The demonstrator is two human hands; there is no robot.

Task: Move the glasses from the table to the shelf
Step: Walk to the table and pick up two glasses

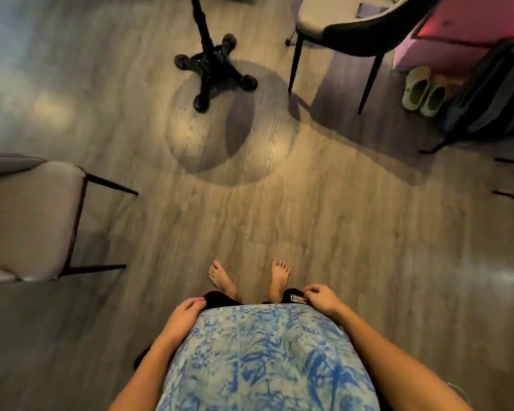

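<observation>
The person stands barefoot on the wood floor (353, 232), looking straight down. The left hand (184, 317) lies flat on the thigh at 7 o'clock, fingers loosely spread and holding nothing. The right hand (322, 299) at 5 o'clock rests on the dark shorts (296, 298), fingers curled, empty as well. Both look idle, so I judge the carrying is not under way.

No glasses show anywhere, and neither does a shelf. Of the table only the black pedestal base (215, 68) stands at 12 o'clock; its top is cut off by the upper edge, so whatever sits there is hidden. One chair (27, 215) is at 9 o'clock, another (350, 25) at 1 o'clock, with shoes (423, 91) and a dark bag (493, 93) at 2 o'clock.
</observation>
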